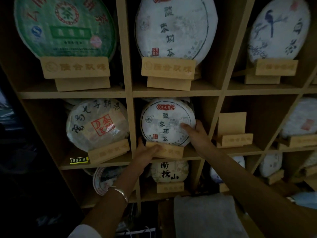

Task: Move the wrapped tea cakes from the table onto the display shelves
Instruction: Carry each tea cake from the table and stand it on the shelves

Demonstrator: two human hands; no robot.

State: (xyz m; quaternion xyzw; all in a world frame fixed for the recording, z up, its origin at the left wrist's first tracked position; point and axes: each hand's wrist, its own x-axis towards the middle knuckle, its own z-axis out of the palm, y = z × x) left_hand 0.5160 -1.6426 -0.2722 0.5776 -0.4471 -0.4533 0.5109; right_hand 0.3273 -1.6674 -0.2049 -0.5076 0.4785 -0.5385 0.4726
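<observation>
the white wrapped tea cake stands upright in the middle compartment of the middle row of the wooden display shelves. its lower edge sits in a wooden stand at the front of that compartment. the right hand holds the cake at its right edge: the thumb lies on the printed front, and the other fingers go behind the rim, so the hand is grasping the cake. the left hand is on the left end of the wooden stand, with the thumb lying along its front face and the fingers reaching behind it next to the lower left edge of the cake; it looks like it holds the stand, but the picture is dark and i cannot tell this for sure. a silver bracelet is on the left wrist.

in the compartment to the left, a tea cake with a red stamp leans on its own stand, and a yellow price tag lies on the shelf board just beside it. in the compartment to the right there is an empty stand. above, a green tea cake and a bigger white tea cake stand in their compartments.
</observation>
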